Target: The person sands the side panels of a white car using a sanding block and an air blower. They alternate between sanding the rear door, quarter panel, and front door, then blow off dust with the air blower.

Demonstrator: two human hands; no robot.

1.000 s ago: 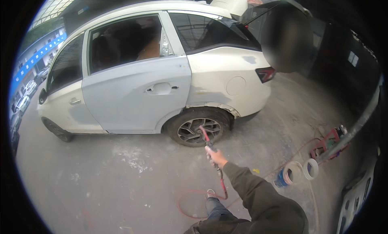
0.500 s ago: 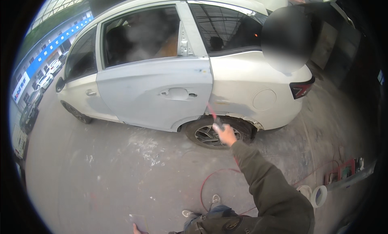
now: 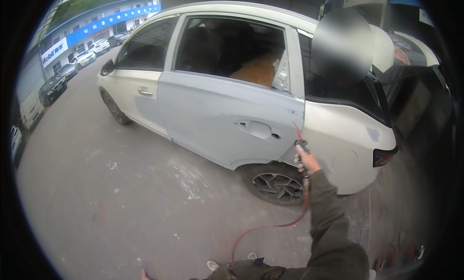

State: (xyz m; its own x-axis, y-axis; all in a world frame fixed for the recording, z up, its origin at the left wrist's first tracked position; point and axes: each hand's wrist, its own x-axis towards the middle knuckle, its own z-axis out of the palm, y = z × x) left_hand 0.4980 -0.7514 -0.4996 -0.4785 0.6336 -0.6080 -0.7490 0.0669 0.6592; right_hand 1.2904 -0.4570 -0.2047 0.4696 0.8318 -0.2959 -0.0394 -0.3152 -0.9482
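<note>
My right hand (image 3: 309, 162) is wrapped round a dark air blow gun (image 3: 301, 143) with a thin red nozzle. Its tip points up and away at the rear edge of the grey-primed rear door (image 3: 208, 110), next to the wheel arch; whether it touches cannot be told. From the gun's lower end a red air hose (image 3: 270, 226) curves down toward my feet. Of my left hand (image 3: 144, 275) only a bit of finger shows at the bottom edge, low and away from the car, and the rest is out of view.
The white car (image 3: 333, 130) stands across the view, its rear wheel (image 3: 278, 187) below the gun. Behind it at the right, a person with a blurred head is partly hidden. Several parked cars (image 3: 84, 59) line a building at far left. Red equipment (image 3: 398, 256) lies at lower right.
The view has swung, and the car sits farther right in it. My right hand has raised the blow gun from near the rear wheel to beside the door's rear edge.
</note>
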